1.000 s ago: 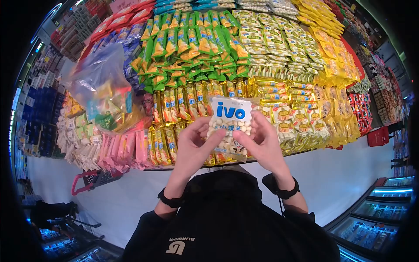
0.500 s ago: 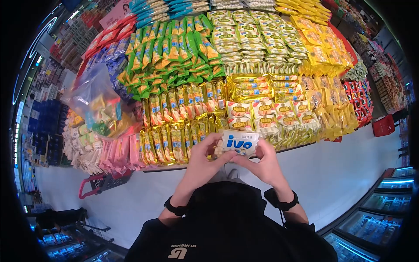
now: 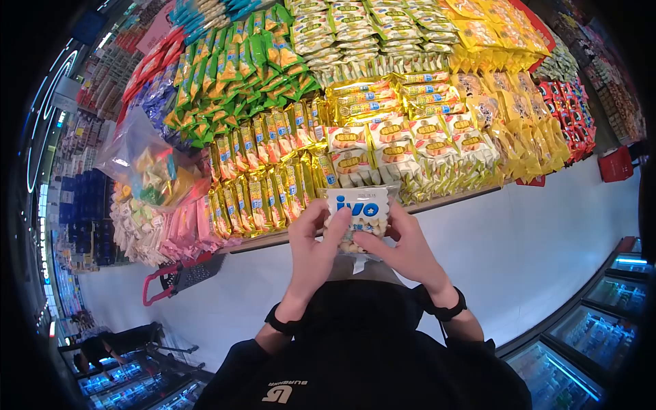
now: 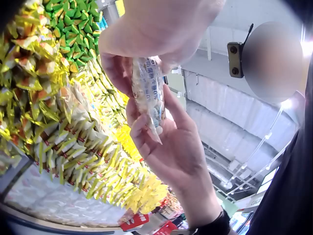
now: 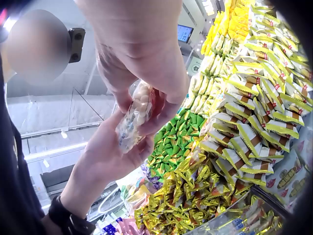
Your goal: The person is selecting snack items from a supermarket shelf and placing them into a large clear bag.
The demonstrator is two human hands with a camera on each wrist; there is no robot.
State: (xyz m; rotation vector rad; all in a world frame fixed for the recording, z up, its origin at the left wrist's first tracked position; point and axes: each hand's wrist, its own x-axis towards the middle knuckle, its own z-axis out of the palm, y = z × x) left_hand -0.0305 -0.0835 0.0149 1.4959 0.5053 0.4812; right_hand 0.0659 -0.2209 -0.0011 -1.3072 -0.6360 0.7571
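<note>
Ivo packet: one clear packet of small pale balls, "ivo" printed in blue (image 3: 363, 206), held up between both hands; in the head view it overlaps the near edge of the counter (image 3: 447, 199).
Packet direction: the printed header points to 12 o'clock, lettering upright in the head view; the slightly longer axis runs 12 to 6 o'clock.
Left hand: one (image 3: 313, 254), at 7 to 8 o'clock of the packet, gripping its side with the thumb across the front, partly over the lettering.
Right hand: one (image 3: 408, 251), at 4 to 5 o'clock, gripping the other side with the thumb pressed on the lower front.
Change from half a second ago: the header then filled most of the packet's visible face; now the balls below it show too, and the left thumb has moved up to the lettering. The stacked goods sit further left in the head view.
Plastic bag: one, see-through, with coloured packs inside (image 3: 160, 179), between 9 and 10 o'clock.
Shopping basket: one, pink handle (image 3: 158, 288), between 8 and 9 o'clock.
Green snack packs: many, overlapping too much to count (image 3: 236, 75), between 10 and 11 o'clock.
Wristbands: two, dark, one per wrist (image 3: 447, 312).
</note>
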